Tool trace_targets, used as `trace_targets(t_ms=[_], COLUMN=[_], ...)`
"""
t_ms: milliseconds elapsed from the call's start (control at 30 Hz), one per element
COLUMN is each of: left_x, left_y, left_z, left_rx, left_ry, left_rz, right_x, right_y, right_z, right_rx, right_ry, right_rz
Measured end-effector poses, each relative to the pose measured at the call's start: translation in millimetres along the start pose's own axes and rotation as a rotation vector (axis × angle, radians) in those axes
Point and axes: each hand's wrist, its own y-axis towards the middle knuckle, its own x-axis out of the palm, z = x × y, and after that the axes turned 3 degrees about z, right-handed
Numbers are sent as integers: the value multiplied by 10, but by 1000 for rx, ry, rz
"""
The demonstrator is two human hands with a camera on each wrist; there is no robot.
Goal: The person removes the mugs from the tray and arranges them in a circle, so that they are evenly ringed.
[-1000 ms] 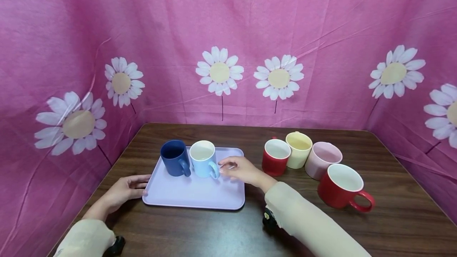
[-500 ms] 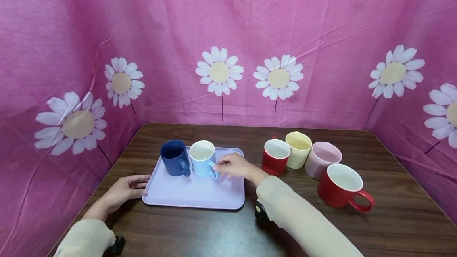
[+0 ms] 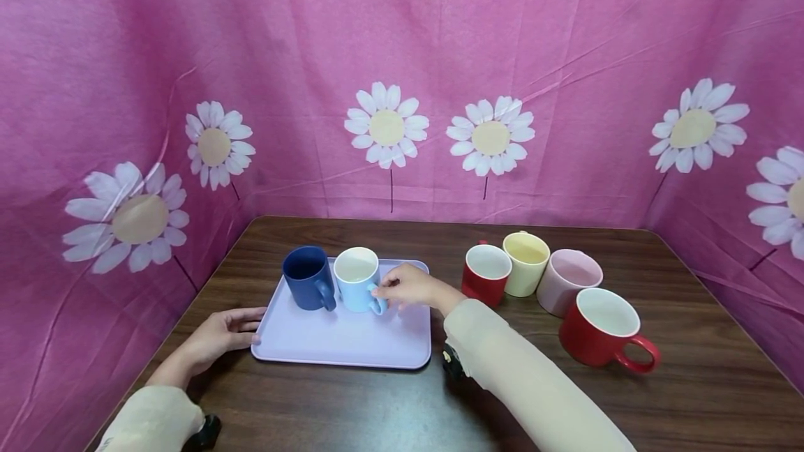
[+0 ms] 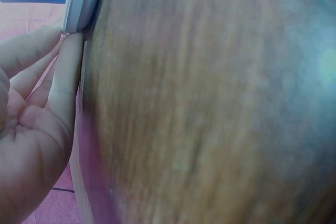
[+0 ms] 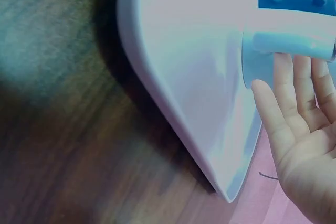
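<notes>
On the lavender tray (image 3: 333, 340) a dark blue mug (image 3: 306, 281) and a light blue mug (image 3: 355, 284) stand upright, side by side. My right hand (image 3: 414, 286) holds the light blue mug by its handle (image 5: 294, 35); in the right wrist view several fingers (image 5: 283, 80) reach behind that handle, while the little finger stays apart from it. My left hand (image 3: 216, 337) lies at the tray's left side, fairly straight fingers touching the edge. Close up, those fingertips (image 4: 68, 51) meet the tray rim (image 4: 80, 3).
Four-sided brown wooden table (image 3: 352, 410) under everything. Right of the tray, a red mug (image 3: 484, 288), a yellow mug (image 3: 524, 274), a pink mug (image 3: 562, 291) and a larger red mug (image 3: 593, 340) stand close together. A pink flowered cloth (image 3: 440, 26) hangs behind.
My right hand has moved left from beside the light blue mug onto its handle. The left hand, the tray and the mugs have stayed in place.
</notes>
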Motion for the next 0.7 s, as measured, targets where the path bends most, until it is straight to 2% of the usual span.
trace_targets(t_ms=[367, 700], left_x=[3, 4], left_y=[-5, -6], left_z=[7, 10], left_rx=[0, -10], left_ry=[-13, 0], left_rz=[-1, 5], right_x=[-40, -81], right_y=[73, 69], right_z=[-55, -40], right_rx=[6, -14], right_ry=[-30, 20], right_rz=[-76, -152])
